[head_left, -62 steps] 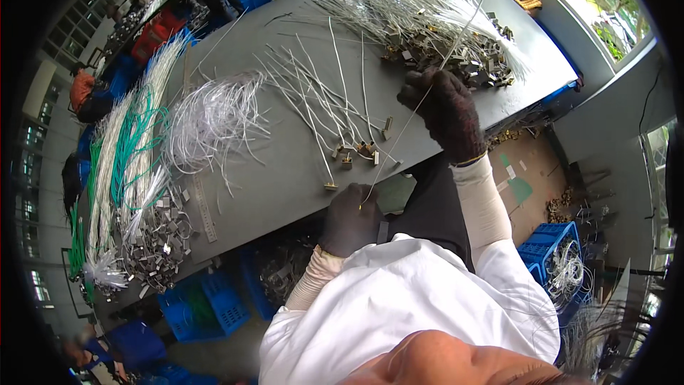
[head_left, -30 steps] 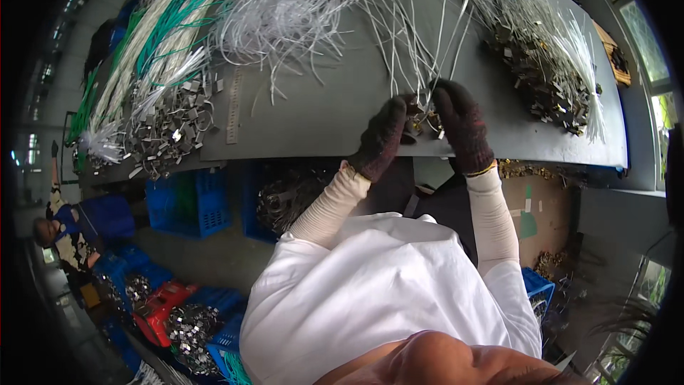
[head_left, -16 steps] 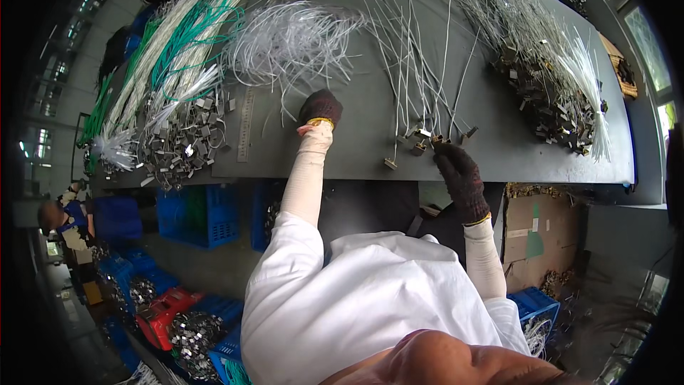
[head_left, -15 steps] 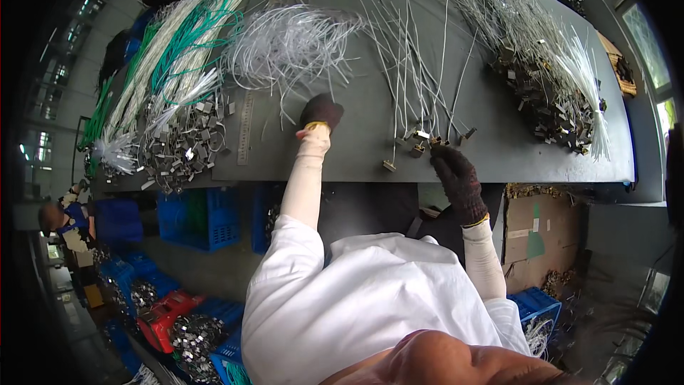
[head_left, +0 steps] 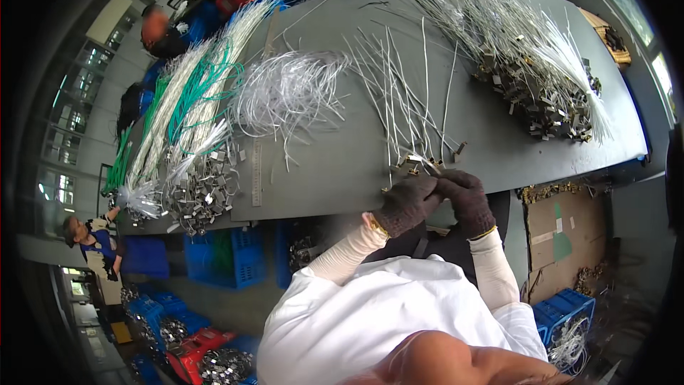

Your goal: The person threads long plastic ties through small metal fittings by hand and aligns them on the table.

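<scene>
My left hand [head_left: 406, 205] and my right hand [head_left: 467, 203], both in dark knitted gloves, meet at the table's near edge. Their fingers are closed and the tips press together; whatever is between them is hidden. Just beyond lies a loose spread of thin wires [head_left: 392, 93] with small metal blocks [head_left: 412, 162] at their near ends. A tangle of clear plastic strands [head_left: 288, 96] rests farther left. To the right is a thick bundle of wires [head_left: 527, 64] with many metal blocks at its near end.
The grey table [head_left: 324, 178] bears a ruler [head_left: 256, 175], white and green wire bundles [head_left: 206, 93] and a metal-block pile [head_left: 203, 192] at left. Blue crates [head_left: 228, 260] stand below, cardboard [head_left: 559, 235] at right. Other people [head_left: 96, 242] are at far left and upper left.
My left hand has come back from beside the clear strands to join my right hand. The right hand has drawn slightly nearer to me, away from the metal blocks. The view has shifted.
</scene>
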A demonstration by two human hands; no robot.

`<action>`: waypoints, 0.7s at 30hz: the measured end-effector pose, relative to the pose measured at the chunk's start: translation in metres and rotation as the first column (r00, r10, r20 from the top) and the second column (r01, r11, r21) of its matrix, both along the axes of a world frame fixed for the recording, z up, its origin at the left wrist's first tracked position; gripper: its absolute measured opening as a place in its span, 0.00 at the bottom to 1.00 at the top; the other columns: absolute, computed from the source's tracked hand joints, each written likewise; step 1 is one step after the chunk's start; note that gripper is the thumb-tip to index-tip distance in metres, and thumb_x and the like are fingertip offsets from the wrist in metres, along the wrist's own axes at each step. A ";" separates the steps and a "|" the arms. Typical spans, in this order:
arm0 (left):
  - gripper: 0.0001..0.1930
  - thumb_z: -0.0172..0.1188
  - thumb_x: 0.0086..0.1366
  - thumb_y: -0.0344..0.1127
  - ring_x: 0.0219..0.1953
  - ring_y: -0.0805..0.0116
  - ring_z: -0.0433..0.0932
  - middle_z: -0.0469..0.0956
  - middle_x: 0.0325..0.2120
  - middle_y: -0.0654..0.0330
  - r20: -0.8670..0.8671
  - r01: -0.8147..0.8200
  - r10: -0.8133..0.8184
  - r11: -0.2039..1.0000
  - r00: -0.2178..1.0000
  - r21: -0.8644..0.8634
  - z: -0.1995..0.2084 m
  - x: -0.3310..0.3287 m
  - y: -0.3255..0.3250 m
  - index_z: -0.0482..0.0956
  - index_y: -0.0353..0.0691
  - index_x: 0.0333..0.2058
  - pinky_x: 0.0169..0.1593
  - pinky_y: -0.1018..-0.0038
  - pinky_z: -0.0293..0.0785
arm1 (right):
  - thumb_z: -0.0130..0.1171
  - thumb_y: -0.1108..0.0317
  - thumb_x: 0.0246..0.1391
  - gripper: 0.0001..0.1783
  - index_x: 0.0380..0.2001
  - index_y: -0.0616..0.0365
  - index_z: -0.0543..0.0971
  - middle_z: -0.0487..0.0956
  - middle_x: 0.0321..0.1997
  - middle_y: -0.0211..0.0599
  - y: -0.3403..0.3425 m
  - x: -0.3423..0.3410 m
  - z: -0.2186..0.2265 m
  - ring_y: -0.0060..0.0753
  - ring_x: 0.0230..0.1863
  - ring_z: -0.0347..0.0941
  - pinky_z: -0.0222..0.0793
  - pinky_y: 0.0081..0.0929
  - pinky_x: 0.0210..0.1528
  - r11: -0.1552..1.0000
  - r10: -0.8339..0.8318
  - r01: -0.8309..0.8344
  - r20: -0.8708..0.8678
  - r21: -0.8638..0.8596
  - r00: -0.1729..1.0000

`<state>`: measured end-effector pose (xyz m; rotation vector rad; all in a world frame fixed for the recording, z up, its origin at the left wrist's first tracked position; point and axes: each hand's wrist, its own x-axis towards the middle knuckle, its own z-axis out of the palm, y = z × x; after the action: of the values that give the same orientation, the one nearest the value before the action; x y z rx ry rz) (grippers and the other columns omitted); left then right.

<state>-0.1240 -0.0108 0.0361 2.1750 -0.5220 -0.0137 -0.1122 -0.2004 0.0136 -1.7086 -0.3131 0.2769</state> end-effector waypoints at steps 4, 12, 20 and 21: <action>0.11 0.60 0.64 0.40 0.38 0.51 0.81 0.80 0.35 0.50 0.150 0.183 -0.204 0.973 0.968 0.140 0.019 0.035 -0.035 0.81 0.38 0.37 0.42 0.62 0.76 | 0.60 0.60 0.64 0.15 0.49 0.55 0.80 0.80 0.46 0.31 -0.065 -0.004 -0.014 0.28 0.48 0.74 0.69 0.27 0.52 0.581 -0.091 0.352 -0.372 0.733 0.924; 0.19 0.62 0.66 0.48 0.40 0.58 0.82 0.82 0.36 0.51 -0.088 0.148 -0.144 0.988 0.986 0.042 -0.002 0.165 -0.148 0.79 0.37 0.44 0.44 0.65 0.77 | 0.61 0.57 0.64 0.14 0.45 0.53 0.78 0.77 0.32 0.21 -0.164 -0.075 -0.035 0.18 0.32 0.72 0.68 0.17 0.34 0.135 -0.325 0.444 -0.383 0.886 0.865; 0.11 0.66 0.64 0.36 0.37 0.73 0.78 0.82 0.35 0.63 -0.350 -0.080 -0.225 0.731 0.909 -0.677 -0.091 0.264 -0.228 0.82 0.37 0.42 0.41 0.76 0.75 | 0.61 0.63 0.64 0.14 0.50 0.55 0.77 0.78 0.32 0.27 -0.154 -0.079 -0.005 0.18 0.27 0.71 0.69 0.17 0.31 0.427 -0.539 0.781 -0.565 0.456 0.624; 0.10 0.65 0.65 0.36 0.37 0.69 0.79 0.82 0.34 0.58 -0.486 -0.176 -0.241 0.727 0.840 -0.664 -0.079 0.248 -0.239 0.81 0.36 0.39 0.41 0.73 0.76 | 0.61 0.63 0.64 0.14 0.50 0.55 0.77 0.78 0.32 0.27 -0.161 -0.080 -0.011 0.18 0.27 0.71 0.69 0.17 0.31 0.400 -0.554 0.795 -0.571 0.455 0.606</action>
<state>0.1241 -0.2501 -0.0429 1.3182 -0.1748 -0.3959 -0.1926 -0.3612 0.0031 -0.8786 0.5403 -0.1836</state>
